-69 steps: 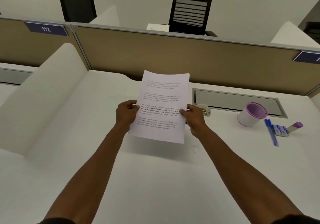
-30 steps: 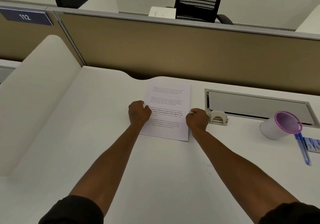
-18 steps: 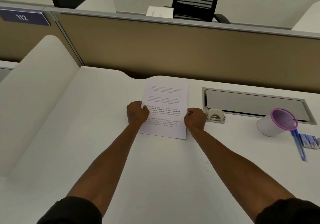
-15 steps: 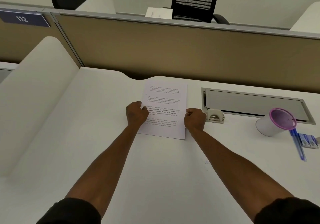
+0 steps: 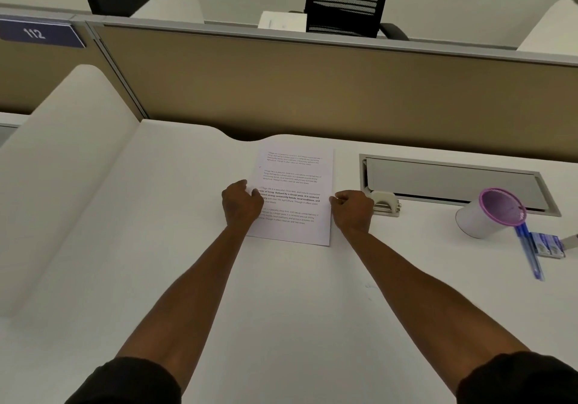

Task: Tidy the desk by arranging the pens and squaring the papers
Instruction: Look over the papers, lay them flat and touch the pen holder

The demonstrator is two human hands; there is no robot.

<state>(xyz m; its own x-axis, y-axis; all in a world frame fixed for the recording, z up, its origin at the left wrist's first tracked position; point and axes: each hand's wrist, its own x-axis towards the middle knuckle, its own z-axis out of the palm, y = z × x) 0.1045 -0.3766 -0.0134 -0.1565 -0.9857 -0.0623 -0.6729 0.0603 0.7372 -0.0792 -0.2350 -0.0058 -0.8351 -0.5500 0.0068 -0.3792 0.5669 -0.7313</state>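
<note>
Papers (image 5: 294, 194): one stack of white printed sheets, lying flat on the white desk (image 5: 281, 309) near the beige partition, its edges reading as one clean outline from where I stand; squaring looks done or all but done.

Left hand (image 5: 240, 205): fingers curled, resting on the stack's left edge; whether it pinches the sheets or only presses them I cannot tell.

Right hand (image 5: 352, 211): fingers curled, knuckles against the right edge of the stack; the same doubt applies.

Pens (image 5: 528, 253): blue, lying loose on the desk to the right, well apart from the papers, one end touching or just under the rim of the pen cup (image 5: 488, 215). Not yet arranged.

Pen cup: white body, purple rim, tipped over on its side, mouth toward me; appears empty, though its depth is not fully visible.

Small blue-and-white packet (image 5: 549, 245): just beside the pens, contents unclear.

Hole punch (image 5: 384, 203): beige, just right of the right hand.

Judgement: papers half finished; pens half remains.
</note>
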